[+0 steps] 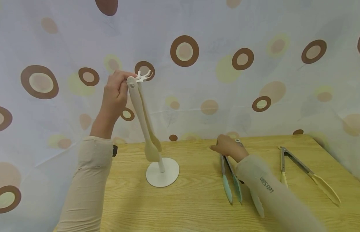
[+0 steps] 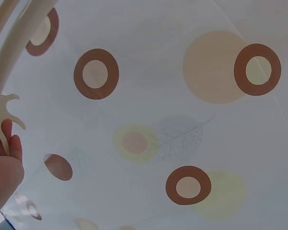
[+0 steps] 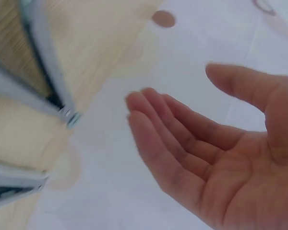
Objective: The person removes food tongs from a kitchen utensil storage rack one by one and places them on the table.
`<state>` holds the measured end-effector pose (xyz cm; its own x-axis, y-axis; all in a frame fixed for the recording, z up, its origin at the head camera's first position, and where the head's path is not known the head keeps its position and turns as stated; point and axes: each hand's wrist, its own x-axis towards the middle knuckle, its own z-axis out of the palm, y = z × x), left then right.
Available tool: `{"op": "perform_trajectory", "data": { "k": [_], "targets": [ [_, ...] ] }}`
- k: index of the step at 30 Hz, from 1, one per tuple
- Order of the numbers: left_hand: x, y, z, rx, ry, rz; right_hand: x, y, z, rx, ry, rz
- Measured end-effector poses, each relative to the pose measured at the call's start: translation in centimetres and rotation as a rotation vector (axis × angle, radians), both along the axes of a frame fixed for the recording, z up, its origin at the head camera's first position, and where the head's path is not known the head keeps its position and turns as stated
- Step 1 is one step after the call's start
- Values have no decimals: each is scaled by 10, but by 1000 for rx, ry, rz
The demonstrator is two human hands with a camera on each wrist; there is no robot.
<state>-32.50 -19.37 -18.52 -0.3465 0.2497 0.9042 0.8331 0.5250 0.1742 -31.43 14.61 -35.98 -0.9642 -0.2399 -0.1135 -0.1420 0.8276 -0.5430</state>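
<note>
My left hand (image 1: 114, 87) pinches the hooked top of a white utensil stand (image 1: 162, 174), which leans with its round base on the table. In the left wrist view the fingers hold one prong of the hook rack (image 2: 8, 112). Two cream utensils (image 1: 141, 112) with broad ends, perhaps spoons or spatulas, hang from the rack. My right hand (image 1: 227, 148) hovers above teal-tipped tongs (image 1: 227, 190); in the right wrist view its fingers are loosely bent with nothing in them. Beside these, another pair of tongs (image 1: 256, 201) is partly hidden by the right forearm.
Yellow-tipped tongs (image 1: 325, 185) lie spread on the right side of the wooden table (image 1: 194, 209). A patterned curtain (image 1: 209, 80) hangs right behind the table's back edge.
</note>
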Motion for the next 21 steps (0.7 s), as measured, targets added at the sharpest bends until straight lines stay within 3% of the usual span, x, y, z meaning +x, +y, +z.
{"op": "perform_trajectory", "data": {
  "k": [9,14,21],
  "targets": [
    [1,1,0,5,0,3,19,-45,4,-126,289,-42],
    [1,1,-1,16,-4,7,28,-68,13,-213,383,-66],
    [1,1,-1,11,-1,2,37,-90,28,-363,489,-20]
  ]
}}
